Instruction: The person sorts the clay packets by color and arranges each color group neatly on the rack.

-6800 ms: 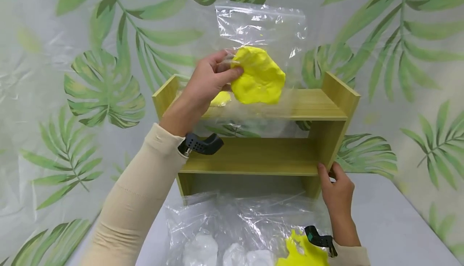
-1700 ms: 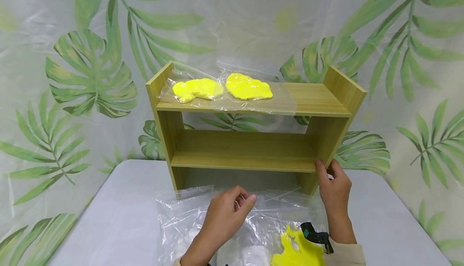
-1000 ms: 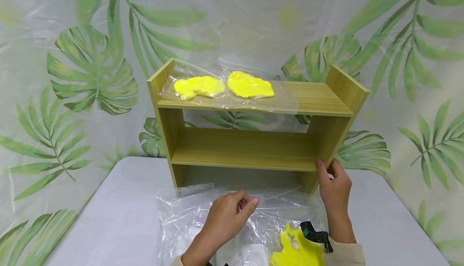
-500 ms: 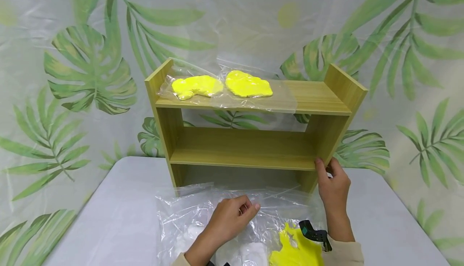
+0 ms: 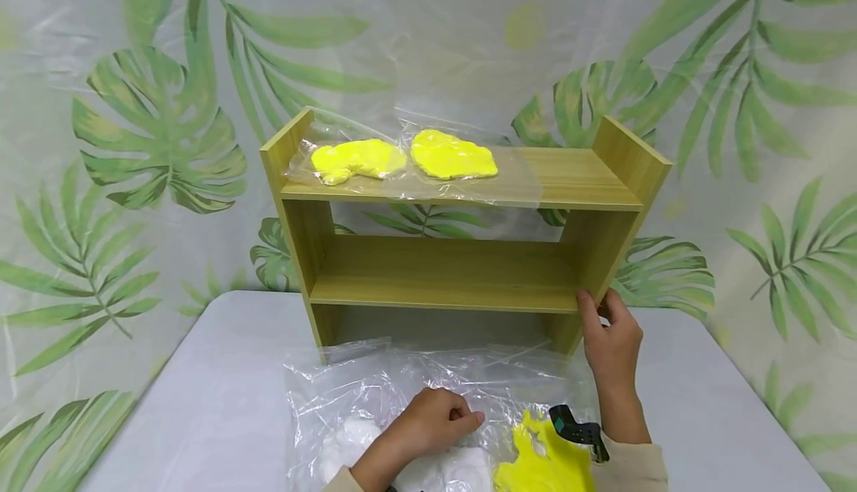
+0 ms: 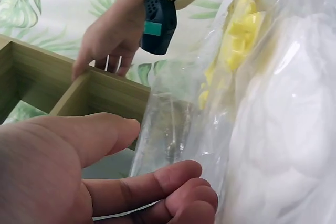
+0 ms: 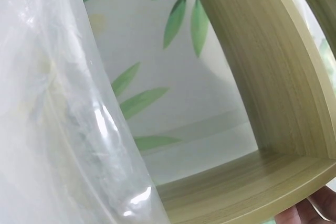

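Note:
My right hand (image 5: 611, 343) grips the right side panel of a wooden shelf unit (image 5: 442, 295), thumb on the front edge and fingers behind. In the right wrist view only its fingertips (image 7: 307, 211) show, at the lower right corner. Over the clear zip bags at the front, my left hand (image 5: 437, 421) hovers with fingers loosely curled; the left wrist view shows nothing between thumb and fingers. On the top board lie two clear bags holding flattened yellow clay-like lumps, one lump on the left (image 5: 358, 159) and one beside it (image 5: 455, 155).
Before the unit, overlapping clear bags (image 5: 321, 384) lie on the white table (image 5: 221, 373). They hold white soft lumps (image 5: 348, 443) and a ragged yellow lump (image 5: 545, 458), partly hidden by my arms. A leaf-patterned sheet (image 5: 462, 45) hangs behind.
The bag with the rounder yellow lump, earlier held up in my left hand, now lies on the top board. My left hand came down over the front bags, then sank slightly; the right stayed.

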`<act>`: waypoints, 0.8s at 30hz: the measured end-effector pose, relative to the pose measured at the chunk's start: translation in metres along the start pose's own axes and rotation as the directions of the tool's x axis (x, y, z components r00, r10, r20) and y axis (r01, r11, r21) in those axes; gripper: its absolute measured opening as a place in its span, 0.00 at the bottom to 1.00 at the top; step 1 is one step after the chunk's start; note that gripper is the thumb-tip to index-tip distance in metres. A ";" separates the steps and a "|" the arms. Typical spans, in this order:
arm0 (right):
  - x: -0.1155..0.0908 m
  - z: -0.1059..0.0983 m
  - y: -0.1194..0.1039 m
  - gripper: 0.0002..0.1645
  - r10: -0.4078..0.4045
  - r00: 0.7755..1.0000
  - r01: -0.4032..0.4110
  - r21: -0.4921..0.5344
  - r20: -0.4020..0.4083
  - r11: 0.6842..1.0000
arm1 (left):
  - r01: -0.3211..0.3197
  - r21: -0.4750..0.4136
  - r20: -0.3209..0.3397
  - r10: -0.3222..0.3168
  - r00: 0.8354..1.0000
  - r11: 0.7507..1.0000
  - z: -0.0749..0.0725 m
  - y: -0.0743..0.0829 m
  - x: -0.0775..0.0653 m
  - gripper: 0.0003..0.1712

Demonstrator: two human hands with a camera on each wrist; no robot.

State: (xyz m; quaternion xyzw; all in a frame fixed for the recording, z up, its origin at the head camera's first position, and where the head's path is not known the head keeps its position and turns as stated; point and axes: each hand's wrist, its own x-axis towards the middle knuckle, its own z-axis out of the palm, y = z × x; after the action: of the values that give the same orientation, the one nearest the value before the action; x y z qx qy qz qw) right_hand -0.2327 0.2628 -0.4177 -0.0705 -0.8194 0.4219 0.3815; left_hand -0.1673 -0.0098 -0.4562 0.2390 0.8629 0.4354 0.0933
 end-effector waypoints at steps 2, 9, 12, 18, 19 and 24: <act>0.000 0.000 0.000 0.21 0.006 1.000 -0.006 -0.003 0.002 1.000 | 0.006 0.013 0.009 -0.006 1.000 1.000 0.002 -0.001 -0.001 0.18; 0.000 -0.001 -0.002 0.20 -0.005 1.000 0.005 0.006 -0.001 1.000 | 0.025 0.081 -0.016 -0.024 1.000 0.996 0.017 -0.005 -0.001 0.12; 0.001 -0.001 -0.002 0.20 -0.004 1.000 0.004 0.007 0.001 1.000 | 0.026 0.051 -0.033 -0.025 0.999 0.998 0.021 -0.007 0.000 0.11; 0.000 -0.001 -0.003 0.21 0.003 1.000 -0.003 0.007 0.011 1.000 | 0.024 -0.098 -0.027 -0.027 0.999 0.995 0.023 -0.011 0.005 0.06; 0.000 -0.002 -0.003 0.21 0.004 1.000 -0.004 0.007 0.012 1.000 | 0.034 -0.126 -0.022 -0.037 0.999 0.991 0.023 -0.011 0.005 0.06; 0.001 -0.001 -0.003 0.20 -0.002 1.000 0.002 0.006 0.007 1.000 | 0.099 -0.293 0.004 -0.103 0.995 0.951 0.021 -0.012 0.009 0.06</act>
State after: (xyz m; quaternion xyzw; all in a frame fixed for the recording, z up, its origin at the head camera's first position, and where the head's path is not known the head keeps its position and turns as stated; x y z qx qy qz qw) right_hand -0.2316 0.2624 -0.4149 -0.0671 -0.8196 0.4243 0.3791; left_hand -0.1709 0.0036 -0.4782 0.1756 0.8004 0.5545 0.1449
